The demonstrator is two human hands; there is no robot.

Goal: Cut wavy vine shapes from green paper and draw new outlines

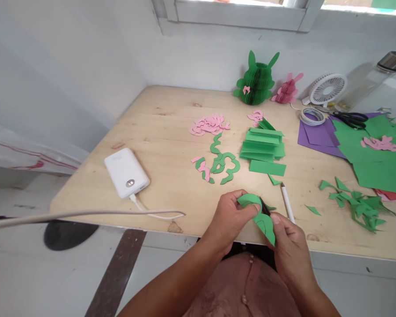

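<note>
Over the near edge of a pale wooden tabletop (165, 127), the left hand (231, 215) pinches a curved piece of green paper (264, 223); the right hand (289, 240) curls beside a black tool (265, 209), its exact grip hidden. Thin and light, the paper probably creases easily, best held by its broad part.

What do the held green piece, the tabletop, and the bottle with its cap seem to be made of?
Green piece: matt paper or thin card; a thin sheet that curves.
Tabletop: smooth wood or wood-look surface; grain and knots show.
Bottle: clear glass or plastic, could be either; it is see-through.
Cap: probably metal; it has a silvery sheen.
</note>
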